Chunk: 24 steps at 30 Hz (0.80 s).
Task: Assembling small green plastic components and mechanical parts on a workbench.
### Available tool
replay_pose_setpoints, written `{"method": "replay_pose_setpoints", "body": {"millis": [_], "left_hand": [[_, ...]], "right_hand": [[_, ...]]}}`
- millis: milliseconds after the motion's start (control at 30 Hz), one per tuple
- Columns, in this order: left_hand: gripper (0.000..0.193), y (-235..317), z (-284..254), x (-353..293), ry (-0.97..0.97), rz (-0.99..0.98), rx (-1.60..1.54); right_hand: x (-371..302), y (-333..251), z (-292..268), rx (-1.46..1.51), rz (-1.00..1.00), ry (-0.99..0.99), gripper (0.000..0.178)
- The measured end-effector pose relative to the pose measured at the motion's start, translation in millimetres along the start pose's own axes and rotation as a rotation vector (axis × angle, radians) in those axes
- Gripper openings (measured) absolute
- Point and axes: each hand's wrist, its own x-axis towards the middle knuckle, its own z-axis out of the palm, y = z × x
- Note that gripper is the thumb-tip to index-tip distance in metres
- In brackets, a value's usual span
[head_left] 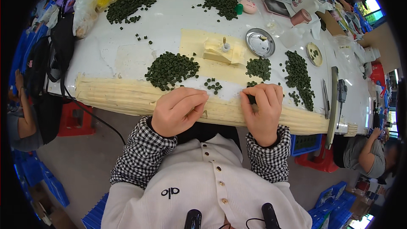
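Note:
My left hand [180, 109] is closed, thumb and fingertips pinched together at the table's near edge. Whatever sits in that pinch is too small to make out. Just beyond it lie a few small dark green round pieces [213, 85], with a larger pile of the same pieces [169, 70] to their left. My right hand [263, 112] has its fingers curled in towards the thumb, and what they grip, if anything, is hidden. Past its knuckles is another small heap of green pieces [258, 68]. A tape-covered block [222, 51] with a small upright pin stands between and beyond the hands.
More green heaps lie at the far left [133, 3], far middle [222, 5] and right [298, 78]. A round metal dish [260, 42] stands behind the right hand. Tweezers [325, 97] lie near the right edge. Co-workers sit at both sides. Padding [123, 95] covers the table's front edge.

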Motion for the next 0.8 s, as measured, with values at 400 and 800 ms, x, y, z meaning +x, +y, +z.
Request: {"method": "replay_pose_setpoints", "body": {"millis": [400, 800], "left_hand": [[0.021, 14, -15, 8, 0.028, -0.625, -0.540], [0.018, -1, -3, 31, -0.061, -0.925, -1.253]], "right_hand": [[5, -1, -7, 0.228, 0.025, 0.037, 0.021], [40, -19, 3, 0.848, 0.274, -0.146, 0.023]]}}
